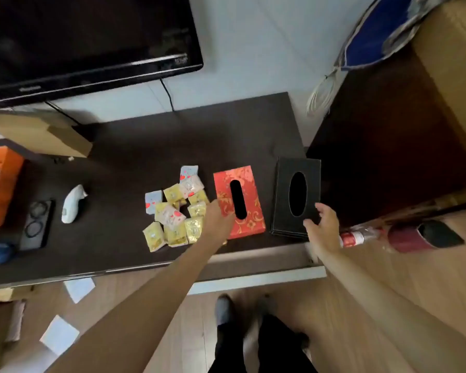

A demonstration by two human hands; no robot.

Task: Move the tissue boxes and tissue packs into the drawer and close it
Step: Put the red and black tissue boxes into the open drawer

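Note:
A red tissue box (pixel 249 184) with gold pattern lies flat on the dark TV cabinet top (pixel 145 146). Right of it lies a black tissue box (pixel 283 184) with an oval slot. A heap of several small tissue packs (pixel 174 208), yellow and pale blue, lies left of the red box. My left hand (pixel 217 219) rests at the red box's near left edge, fingers around that edge. My right hand (pixel 322 224) touches the black box's near right corner, fingers spread. Under the cabinet's front edge, a pale strip (pixel 253 275) sticks out; it may be the drawer.
A TV (pixel 86 41) stands at the back left. A cardboard box (pixel 38 135), an orange box (pixel 3 184), a white handheld device (pixel 73 203) and a black item (pixel 37 224) lie on the cabinet's left. A tall dark cabinet (pixel 388 146) stands right. Paper sheets (pixel 59 335) lie on the floor.

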